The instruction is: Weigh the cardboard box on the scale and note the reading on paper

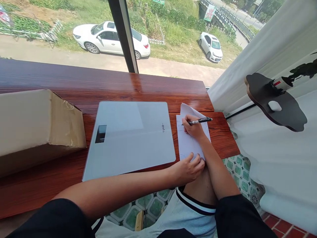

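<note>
My right hand [194, 127] is closed round a black pen [201, 120], whose tip rests on a white sheet of paper [184, 142] at the right end of the reddish wooden counter [99, 86]. My left hand [189, 168] presses down the near edge of that sheet, its fingers curled on the paper. A flat grey glass scale [131, 138] with a small dark display lies just left of the paper.
A brown cardboard box [37, 122] stands on the counter at the left. Beyond the counter is a window with a dark frame post [123, 36] and parked cars outside. A white curtain [267, 46] and a dark cloud-shaped shelf [279, 102] are at the right.
</note>
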A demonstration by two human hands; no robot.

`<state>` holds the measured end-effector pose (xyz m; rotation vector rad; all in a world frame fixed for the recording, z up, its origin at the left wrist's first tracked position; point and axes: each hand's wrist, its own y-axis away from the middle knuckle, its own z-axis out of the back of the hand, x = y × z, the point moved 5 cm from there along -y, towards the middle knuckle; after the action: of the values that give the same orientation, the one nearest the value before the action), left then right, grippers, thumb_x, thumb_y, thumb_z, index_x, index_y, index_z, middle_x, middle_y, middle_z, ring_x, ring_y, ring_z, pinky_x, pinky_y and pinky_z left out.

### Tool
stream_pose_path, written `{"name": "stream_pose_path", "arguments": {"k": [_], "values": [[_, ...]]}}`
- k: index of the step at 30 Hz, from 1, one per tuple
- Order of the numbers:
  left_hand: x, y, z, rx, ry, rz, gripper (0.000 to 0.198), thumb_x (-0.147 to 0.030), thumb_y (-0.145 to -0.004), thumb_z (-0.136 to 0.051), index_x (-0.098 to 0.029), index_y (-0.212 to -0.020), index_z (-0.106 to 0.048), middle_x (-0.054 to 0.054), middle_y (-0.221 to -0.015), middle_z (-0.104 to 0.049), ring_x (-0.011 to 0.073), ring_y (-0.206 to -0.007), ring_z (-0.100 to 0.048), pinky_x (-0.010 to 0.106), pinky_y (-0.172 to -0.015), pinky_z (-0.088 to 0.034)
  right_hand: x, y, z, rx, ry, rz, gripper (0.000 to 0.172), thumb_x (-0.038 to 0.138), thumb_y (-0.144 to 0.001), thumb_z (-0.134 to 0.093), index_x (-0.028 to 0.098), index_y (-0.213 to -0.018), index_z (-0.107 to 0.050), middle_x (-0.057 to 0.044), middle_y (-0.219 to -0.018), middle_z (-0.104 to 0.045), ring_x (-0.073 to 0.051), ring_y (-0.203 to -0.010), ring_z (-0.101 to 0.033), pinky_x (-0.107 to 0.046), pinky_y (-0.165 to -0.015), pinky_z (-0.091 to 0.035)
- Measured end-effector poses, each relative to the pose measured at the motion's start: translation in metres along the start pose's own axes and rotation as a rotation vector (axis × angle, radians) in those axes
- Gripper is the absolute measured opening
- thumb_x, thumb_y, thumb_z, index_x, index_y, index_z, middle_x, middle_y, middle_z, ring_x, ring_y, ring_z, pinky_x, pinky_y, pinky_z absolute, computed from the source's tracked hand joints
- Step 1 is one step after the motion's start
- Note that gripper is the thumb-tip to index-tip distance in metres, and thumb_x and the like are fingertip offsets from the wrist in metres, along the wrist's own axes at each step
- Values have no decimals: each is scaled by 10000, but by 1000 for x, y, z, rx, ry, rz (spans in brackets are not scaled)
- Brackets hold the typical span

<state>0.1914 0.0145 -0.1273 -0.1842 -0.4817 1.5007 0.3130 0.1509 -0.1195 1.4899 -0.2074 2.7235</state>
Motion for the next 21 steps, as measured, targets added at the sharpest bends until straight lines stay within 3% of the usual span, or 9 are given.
{"name": "stream_pose_path", "arguments": {"k": [21], "values": [[0,-1,1,-15,4,2,373,-230,-982,-441,-93,-1242,-670,178,-1290,-596,291,-1164,-572,440,-951,-458,0,-1,0,19,5,-23,385,362,-963,-483,221,-623,-370,35,-473,-501,-116,-423,-470,-287,-514,-387]]}}
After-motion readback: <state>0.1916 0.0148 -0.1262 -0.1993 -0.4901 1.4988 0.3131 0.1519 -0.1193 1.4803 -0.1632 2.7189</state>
